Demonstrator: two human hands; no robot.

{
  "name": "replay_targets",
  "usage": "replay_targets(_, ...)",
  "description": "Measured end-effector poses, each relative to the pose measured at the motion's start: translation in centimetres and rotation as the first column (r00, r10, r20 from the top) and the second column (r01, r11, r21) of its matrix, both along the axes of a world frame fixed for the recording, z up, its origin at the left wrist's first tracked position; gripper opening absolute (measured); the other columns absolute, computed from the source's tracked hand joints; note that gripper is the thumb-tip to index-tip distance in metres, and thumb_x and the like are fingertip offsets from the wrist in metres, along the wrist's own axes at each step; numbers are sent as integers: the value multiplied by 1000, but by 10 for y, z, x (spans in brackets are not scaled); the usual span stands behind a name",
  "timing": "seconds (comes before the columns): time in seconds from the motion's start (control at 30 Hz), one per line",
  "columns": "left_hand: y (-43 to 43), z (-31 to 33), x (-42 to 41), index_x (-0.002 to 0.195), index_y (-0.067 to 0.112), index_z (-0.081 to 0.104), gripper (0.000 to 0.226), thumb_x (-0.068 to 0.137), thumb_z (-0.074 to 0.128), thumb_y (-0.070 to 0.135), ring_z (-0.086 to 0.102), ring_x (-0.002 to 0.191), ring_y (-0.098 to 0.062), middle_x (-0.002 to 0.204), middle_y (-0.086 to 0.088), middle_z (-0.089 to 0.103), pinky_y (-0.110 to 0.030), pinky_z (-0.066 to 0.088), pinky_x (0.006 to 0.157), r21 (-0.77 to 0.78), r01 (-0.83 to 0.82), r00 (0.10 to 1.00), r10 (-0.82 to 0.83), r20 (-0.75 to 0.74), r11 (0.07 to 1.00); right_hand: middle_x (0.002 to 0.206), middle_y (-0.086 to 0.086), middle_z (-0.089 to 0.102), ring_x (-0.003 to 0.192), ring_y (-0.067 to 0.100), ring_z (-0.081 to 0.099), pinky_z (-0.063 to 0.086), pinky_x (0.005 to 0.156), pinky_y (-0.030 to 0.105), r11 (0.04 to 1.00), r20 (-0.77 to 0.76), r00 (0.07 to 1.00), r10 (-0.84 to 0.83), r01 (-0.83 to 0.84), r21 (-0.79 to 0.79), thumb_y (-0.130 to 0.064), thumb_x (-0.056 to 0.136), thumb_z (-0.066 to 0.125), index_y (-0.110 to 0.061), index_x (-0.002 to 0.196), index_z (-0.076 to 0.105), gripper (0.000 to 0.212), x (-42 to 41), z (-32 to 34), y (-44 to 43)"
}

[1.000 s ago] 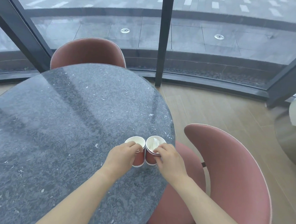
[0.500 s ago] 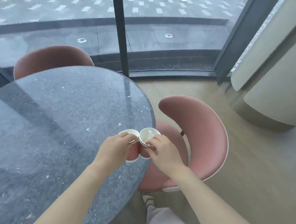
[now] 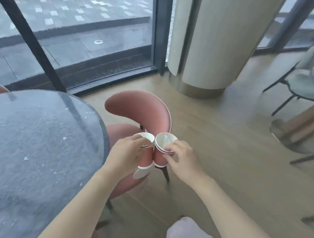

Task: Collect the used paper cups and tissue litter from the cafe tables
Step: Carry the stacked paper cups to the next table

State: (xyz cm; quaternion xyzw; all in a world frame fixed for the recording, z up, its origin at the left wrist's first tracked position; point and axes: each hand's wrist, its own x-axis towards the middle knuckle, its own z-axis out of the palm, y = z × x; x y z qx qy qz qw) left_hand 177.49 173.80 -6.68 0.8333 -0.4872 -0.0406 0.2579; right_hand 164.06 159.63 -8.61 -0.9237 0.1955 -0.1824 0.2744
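Cafe corner by the window

Right of the grey table, over a pink chair, the left hand grips a red paper cup; the right hand pinches a cup stack by its rim, the two touching.

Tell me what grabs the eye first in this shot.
Two red paper cups touch side by side at centre: the left hand grips the left cup, the right hand pinches the right cup at its rim. They hang above a pink chair, just off the edge of the dark speckled table at left. A broad pale column stands behind.
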Motion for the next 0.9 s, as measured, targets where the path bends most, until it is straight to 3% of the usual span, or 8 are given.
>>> replay_targets(0.07,-30,6,-20,92,36,66,37,72,64,5,40,58,-4,101,19,66,-7,24,50,3,72,997,-72,11,997,87,-2,65,86,21,56,31,68,16,996,11,996,-88,88,-5,-10,76,70,-14,86,69,11,-28,4,-17)
replay_targets(0.2,-95,16,-68,92,33,67,33,75,59,5,58,68,-18,100,14,67,-26,41,55,19,260,965,-260,12,965,89,-3,64,89,20,55,33,70,19,968,16,968,-250,250,4,-9,78,69,-14,87,69,11,-95,12,-57)
replay_targets(0.33,-166,19,-128,93,30,69,36,73,59,1,53,61,-13,98,13,68,-25,39,57,8,413,910,-414,27,910,85,-1,64,87,21,55,36,71,21,918,29,918,-397,395,37,-8,78,70,-14,84,69,9,-170,17,-102)
replay_targets(0.53,-285,18,-252,93,30,67,38,72,58,1,62,70,-20,98,12,67,-26,43,57,18,614,788,-614,33,789,83,1,63,85,23,56,46,70,32,813,68,810,-582,581,32,-7,79,68,-11,82,68,5,-302,20,-175)
replay_targets(0.77,-402,27,-384,94,29,68,32,75,58,5,63,70,-22,98,11,68,-29,47,61,-28,777,629,-772,95,629,83,0,64,85,22,57,47,71,32,672,125,667,-735,741,-3,-7,79,69,-11,82,68,5,-437,23,-254)
replay_targets(0.9,-443,34,-433,92,28,69,34,73,59,2,62,68,-22,93,9,69,-28,46,58,-47,810,585,-803,110,584,82,-3,63,82,20,57,46,69,27,620,145,614,-776,785,-9,-8,79,69,-13,81,67,6,-485,28,-285)
